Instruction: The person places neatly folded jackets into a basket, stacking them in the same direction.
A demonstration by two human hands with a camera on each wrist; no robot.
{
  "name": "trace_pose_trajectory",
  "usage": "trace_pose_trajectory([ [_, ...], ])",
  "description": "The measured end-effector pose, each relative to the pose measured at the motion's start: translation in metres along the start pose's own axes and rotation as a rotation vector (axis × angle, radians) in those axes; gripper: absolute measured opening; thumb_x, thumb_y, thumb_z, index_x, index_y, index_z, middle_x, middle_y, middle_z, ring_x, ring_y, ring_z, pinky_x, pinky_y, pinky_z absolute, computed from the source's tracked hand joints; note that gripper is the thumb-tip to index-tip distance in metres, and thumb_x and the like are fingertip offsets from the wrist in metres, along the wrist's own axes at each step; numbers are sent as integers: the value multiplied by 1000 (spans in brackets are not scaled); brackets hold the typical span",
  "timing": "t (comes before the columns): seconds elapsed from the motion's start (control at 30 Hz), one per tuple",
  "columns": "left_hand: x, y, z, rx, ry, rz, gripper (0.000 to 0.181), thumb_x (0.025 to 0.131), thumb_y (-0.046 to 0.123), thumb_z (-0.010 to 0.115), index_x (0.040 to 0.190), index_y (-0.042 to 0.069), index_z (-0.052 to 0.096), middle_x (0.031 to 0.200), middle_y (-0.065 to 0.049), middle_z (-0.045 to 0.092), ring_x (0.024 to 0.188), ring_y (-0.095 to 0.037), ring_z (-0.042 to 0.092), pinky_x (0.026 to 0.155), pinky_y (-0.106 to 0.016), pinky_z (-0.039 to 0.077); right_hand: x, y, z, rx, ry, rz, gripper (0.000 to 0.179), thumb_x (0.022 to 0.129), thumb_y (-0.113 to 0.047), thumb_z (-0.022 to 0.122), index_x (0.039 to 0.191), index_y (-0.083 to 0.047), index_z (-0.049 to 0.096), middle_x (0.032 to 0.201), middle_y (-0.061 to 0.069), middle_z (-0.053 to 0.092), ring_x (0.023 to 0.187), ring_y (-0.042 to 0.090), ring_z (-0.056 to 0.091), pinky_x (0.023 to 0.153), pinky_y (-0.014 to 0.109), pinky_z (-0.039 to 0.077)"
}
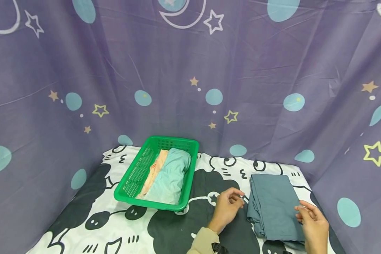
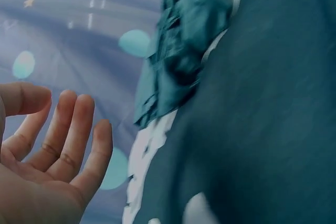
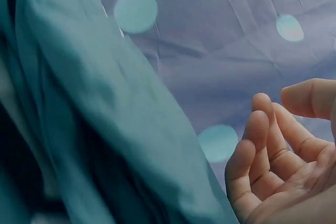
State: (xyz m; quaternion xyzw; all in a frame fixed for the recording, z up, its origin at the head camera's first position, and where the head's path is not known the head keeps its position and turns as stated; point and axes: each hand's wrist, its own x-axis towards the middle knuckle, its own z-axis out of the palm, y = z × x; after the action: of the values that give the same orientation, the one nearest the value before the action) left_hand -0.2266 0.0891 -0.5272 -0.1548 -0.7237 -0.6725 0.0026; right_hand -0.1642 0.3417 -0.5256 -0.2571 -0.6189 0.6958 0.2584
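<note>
A folded blue-grey cloth (image 1: pixel 274 208) lies at the right of the bed cover, its layers showing along the left side. To the left of it my left hand (image 1: pixel 227 207) hovers with loosely bent fingers and nothing in them; the left wrist view shows the thumb and fingers (image 2: pixel 68 135) apart. My right hand (image 1: pixel 312 222) is at the cloth's right edge and overlaps it in the head view. In the right wrist view, its relaxed fingers (image 3: pixel 257 150) hold nothing, and the cloth (image 3: pixel 105 98) slopes beside them.
A green plastic basket (image 1: pixel 122 195) stands left of centre, holding a pale aqua cloth (image 1: pixel 169 176) and a peach cloth (image 1: pixel 155 171). Beneath everything spreads a black-and-white patterned cover (image 1: pixel 177 229). A purple curtain (image 1: pixel 177 63) surrounds the back and sides.
</note>
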Motion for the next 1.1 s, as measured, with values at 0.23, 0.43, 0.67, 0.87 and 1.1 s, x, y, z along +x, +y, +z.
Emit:
trace_pose_trajectory([
  [0.23, -6, -12, 23, 106, 8, -44, 20, 86, 3, 71, 104, 12, 78, 90, -5, 76, 73, -1, 66, 67, -16, 51, 6, 3, -23, -197, 65, -23, 20, 96, -4, 65, 105, -19, 74, 68, -32, 63, 66, -10, 57, 61, 7, 42],
  [0.43, -8, -17, 35, 224, 17, -54, 29, 83, 9, 75, 110, 18, 78, 107, -6, 73, 97, -18, 69, 80, -24, 53, 16, 3, -36, -602, 14, 7, 40, 99, -26, 64, 132, -5, 63, 74, -41, 54, 67, -24, 44, 61, 8, 40],
  [0.67, -2, -19, 46, 318, -16, -35, 38, 80, 14, 77, 119, 17, 76, 106, -6, 70, 94, -15, 64, 79, -23, 49, 26, 7, -42, -849, -251, 54, 65, 104, -43, 53, 151, 1, 43, 153, 31, 43, 116, 38, 65, 93, 53, 52],
  [0.87, 3, -18, 54, 403, -54, -62, 50, 82, 19, 76, 131, 20, 70, 128, -1, 70, 120, -16, 65, 98, -31, 53, 32, 7, -43, -904, -432, 88, 82, 106, -51, 44, 158, 7, 21, 158, 40, 22, 138, 61, 35, 110, 69, 36],
  [1.1, 9, -21, 60, 422, -72, -95, 57, 81, 21, 76, 136, 19, 66, 128, -2, 72, 119, -16, 66, 97, -30, 54, 38, 14, -40, -970, -490, 58, 85, 106, -52, 45, 158, 9, 16, 154, 46, 23, 139, 64, 30, 110, 72, 34],
])
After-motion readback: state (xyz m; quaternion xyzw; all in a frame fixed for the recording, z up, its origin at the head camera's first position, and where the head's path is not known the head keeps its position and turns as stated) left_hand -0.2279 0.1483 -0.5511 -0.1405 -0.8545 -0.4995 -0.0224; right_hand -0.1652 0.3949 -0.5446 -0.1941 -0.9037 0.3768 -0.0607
